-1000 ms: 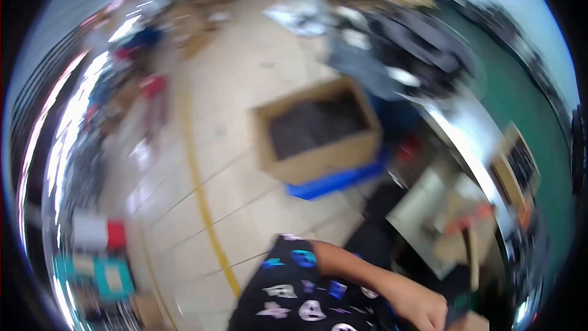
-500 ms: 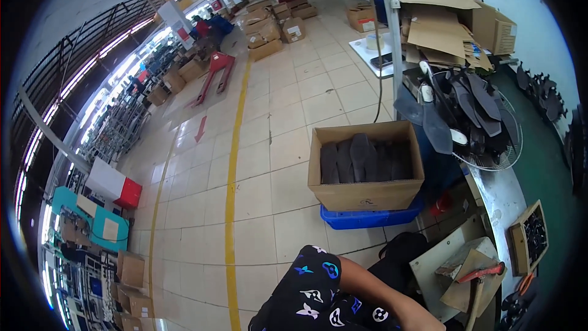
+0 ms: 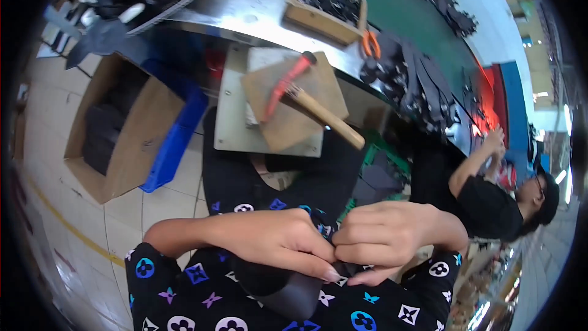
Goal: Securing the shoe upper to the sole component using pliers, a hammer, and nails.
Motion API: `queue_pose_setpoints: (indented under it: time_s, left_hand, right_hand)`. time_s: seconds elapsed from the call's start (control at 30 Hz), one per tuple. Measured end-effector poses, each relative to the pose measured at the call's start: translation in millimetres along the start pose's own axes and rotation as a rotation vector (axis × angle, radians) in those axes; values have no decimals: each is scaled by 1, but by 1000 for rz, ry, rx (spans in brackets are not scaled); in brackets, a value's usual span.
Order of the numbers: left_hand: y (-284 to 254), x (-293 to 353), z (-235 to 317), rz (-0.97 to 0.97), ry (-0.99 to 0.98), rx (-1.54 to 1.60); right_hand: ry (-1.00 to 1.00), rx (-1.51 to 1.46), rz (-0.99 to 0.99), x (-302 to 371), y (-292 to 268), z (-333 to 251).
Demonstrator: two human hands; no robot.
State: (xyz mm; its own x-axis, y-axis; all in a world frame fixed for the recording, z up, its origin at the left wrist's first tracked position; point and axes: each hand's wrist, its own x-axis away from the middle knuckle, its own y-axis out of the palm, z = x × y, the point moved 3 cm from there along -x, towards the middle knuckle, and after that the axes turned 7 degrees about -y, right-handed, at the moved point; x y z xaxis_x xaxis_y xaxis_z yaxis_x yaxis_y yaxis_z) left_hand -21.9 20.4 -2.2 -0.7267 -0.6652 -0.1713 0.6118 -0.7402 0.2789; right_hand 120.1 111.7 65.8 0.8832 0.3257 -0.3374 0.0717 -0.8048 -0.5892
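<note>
Close to my body, my left hand point(image 3: 278, 242) is closed over a dark grey shoe sole point(image 3: 294, 297), its smooth rounded end showing below the hand. My right hand point(image 3: 392, 239) meets it with curled fingers, closed on the same piece near its other end. The fingertips of both hands nearly touch, and whatever small part lies between them is mostly hidden. Beyond my hands, a hammer point(image 3: 318, 110) with a red head and wooden handle rests on a brown board point(image 3: 257, 89), which lies over a pale plate point(image 3: 229, 129).
A wooden box point(image 3: 331, 37) of small black parts stands on the metal-edged bench, beside orange-handled pliers point(image 3: 370, 44) and piled dark straps point(image 3: 422, 79). At left, a carton point(image 3: 144, 141) of soles sits on a blue crate point(image 3: 184, 129). A co-worker point(image 3: 490, 202) sits at right.
My view has swung right and down from the aisle to the bench and my lap. Both hands are now in view, holding the sole; earlier only one forearm showed.
</note>
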Motion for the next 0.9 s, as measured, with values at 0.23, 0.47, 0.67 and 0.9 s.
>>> queue_pose_setpoints:
  time_s: [0.23,0.47,0.67,0.9]
  left_hand:
    - [12,-18,-16,-135,-82,68]
    - [18,-27,-16,-189,-147,119]
    - [24,-26,-16,-216,-199,185]
    - [16,-15,-9,262,-205,59]
  right_hand:
    - [48,27,133,29,21,-18]
    - [43,-5,136,41,28,-21]
    - [30,-113,202,44,34,-22]
    - [208,-96,319,59,15,8]
